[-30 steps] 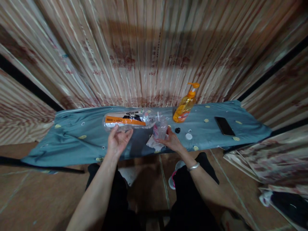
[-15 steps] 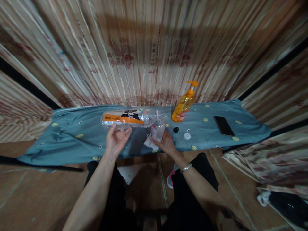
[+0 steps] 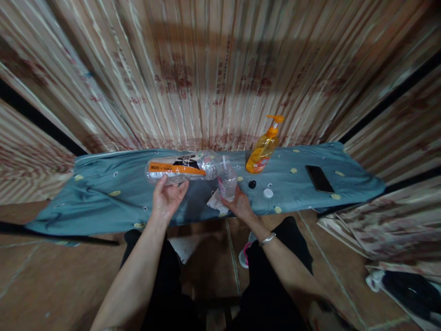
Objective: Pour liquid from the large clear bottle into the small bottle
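My left hand [image 3: 168, 195] holds a large clear plastic bottle [image 3: 179, 169] with an orange and black label. The bottle lies sideways, its neck pointing right. My right hand [image 3: 239, 201] grips the base of a small clear bottle [image 3: 227, 184], which stands roughly upright. The mouth of the large bottle is right beside the small bottle's top; whether they touch I cannot tell. A crumpled white tissue [image 3: 214, 202] lies below the small bottle. Close to my right hand are a small black cap [image 3: 252, 184] and a white cap [image 3: 268, 193].
An orange pump bottle [image 3: 262, 151] stands at the back of the cloth-covered table [image 3: 99, 197]. To the right lies a black phone [image 3: 319, 179]. A patterned curtain [image 3: 206, 69] hangs behind, and black poles [image 3: 41, 119] flank the table.
Almost nothing differs. The small bottle and my right hand have shifted very slightly, and the view has moved a little.
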Action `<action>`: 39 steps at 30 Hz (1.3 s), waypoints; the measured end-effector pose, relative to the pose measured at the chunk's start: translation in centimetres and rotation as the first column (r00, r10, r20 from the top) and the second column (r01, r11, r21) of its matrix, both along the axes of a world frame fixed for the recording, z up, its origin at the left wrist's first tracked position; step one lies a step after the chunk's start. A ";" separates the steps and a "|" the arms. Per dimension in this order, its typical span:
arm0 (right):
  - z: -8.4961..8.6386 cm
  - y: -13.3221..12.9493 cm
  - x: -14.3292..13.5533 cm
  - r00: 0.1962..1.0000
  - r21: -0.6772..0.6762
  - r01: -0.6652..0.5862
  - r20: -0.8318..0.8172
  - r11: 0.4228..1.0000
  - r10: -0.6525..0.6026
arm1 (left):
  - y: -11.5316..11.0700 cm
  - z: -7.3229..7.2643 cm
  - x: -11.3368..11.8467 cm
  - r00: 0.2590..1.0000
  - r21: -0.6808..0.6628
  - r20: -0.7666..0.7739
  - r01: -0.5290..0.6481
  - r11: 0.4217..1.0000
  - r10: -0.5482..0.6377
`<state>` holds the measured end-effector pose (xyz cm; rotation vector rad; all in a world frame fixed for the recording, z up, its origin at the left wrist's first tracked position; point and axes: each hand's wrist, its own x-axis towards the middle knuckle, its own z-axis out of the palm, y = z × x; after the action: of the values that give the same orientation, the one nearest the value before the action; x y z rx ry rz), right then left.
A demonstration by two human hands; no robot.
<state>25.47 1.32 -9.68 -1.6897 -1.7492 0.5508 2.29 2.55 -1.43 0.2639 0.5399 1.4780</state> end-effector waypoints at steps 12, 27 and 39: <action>0.0 -2.2 2.4 0.987 -0.035 0.133 0.098 0.990 -0.129 | -0.1 -0.3 -0.3 1.000 0.032 -0.015 0.011 0.999 -0.010; -0.3 -0.9 1.4 0.991 -0.054 0.132 -0.015 0.990 -0.133 | -0.4 -0.2 -0.7 1.000 0.014 -0.003 -0.014 1.000 0.014; -1.2 -0.3 0.1 0.991 0.118 0.134 0.011 0.984 -0.137 | -0.3 -0.3 -1.3 0.999 0.048 -0.008 -0.038 0.998 0.039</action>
<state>25.59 0.98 -10.90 -1.7205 -1.6320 0.3649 0.98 2.22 -1.77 0.2997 0.5195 1.5291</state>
